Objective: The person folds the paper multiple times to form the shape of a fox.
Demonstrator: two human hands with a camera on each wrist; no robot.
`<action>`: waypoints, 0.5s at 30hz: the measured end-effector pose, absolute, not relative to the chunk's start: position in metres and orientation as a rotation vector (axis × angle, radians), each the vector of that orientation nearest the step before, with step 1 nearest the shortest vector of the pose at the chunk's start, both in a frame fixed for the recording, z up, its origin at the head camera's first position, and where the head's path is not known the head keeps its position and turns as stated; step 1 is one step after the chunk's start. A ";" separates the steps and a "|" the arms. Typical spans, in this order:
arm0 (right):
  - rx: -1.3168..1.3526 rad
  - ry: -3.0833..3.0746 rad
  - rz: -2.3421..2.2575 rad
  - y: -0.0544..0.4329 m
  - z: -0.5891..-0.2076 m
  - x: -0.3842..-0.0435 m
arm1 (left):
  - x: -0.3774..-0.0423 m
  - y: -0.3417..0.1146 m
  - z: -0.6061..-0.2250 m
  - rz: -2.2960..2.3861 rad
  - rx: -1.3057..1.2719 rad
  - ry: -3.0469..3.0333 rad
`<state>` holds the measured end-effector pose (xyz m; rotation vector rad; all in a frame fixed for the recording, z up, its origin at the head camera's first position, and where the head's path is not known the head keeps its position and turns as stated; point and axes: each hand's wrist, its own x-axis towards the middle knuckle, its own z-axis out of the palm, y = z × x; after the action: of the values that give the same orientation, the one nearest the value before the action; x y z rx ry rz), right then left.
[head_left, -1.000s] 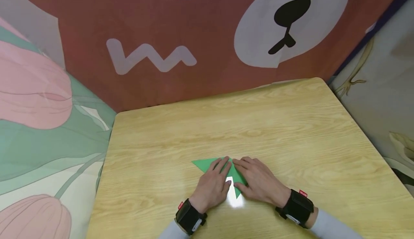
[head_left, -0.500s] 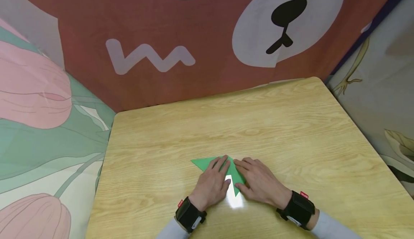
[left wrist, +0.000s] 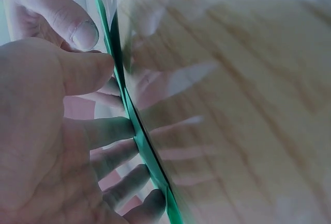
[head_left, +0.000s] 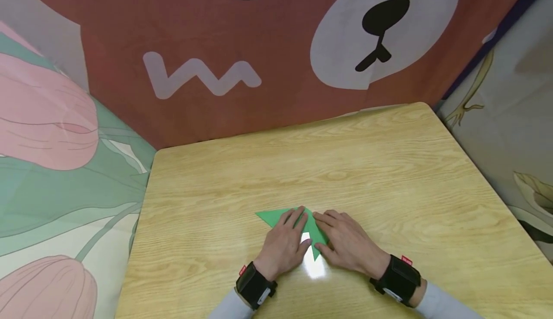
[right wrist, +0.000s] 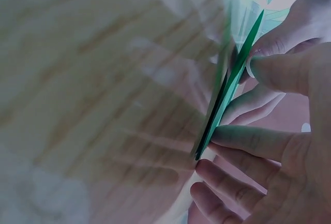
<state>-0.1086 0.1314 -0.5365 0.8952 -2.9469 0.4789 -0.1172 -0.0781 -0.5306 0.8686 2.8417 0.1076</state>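
A folded green paper [head_left: 316, 232] lies on the wooden table, with one pointed tip reaching left and another toward the person. My left hand [head_left: 282, 244] rests on it with extended fingers pressing its middle. At its right edge, my right hand [head_left: 347, 242] touches the paper with fingertips and thumb. In the left wrist view the green paper [left wrist: 147, 151] is seen edge-on, nearly flat, under the left fingers. From the right wrist, the paper [right wrist: 232, 89] shows a slightly raised layer near the right thumb and index finger. The hands hide part of the folds.
The light wood table [head_left: 242, 175] has a glossy surface with a bright reflection [head_left: 314, 266] between the wrists. A brown cloth [head_left: 207, 31] with a cartoon face hangs behind the table's far edge. Floral cloth [head_left: 43, 204] covers the left side. Black bands [head_left: 395, 280] circle both wrists.
Both hands stay almost in place on the paper. The left thumb has shifted slightly right toward the paper's lower tip. The paper keeps its shape.
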 end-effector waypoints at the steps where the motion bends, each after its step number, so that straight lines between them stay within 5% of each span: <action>1: 0.894 -2.954 0.476 0.132 -0.536 -0.108 | -0.117 -0.078 -0.530 0.098 0.864 2.839; 15: 0.882 -2.937 0.455 0.136 -0.535 -0.101 | -0.116 -0.078 -0.532 0.105 0.875 2.869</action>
<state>-0.1012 0.1359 -0.5351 0.8822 -2.9366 0.4548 -0.1155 -0.0780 -0.5320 0.8754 2.8691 0.1052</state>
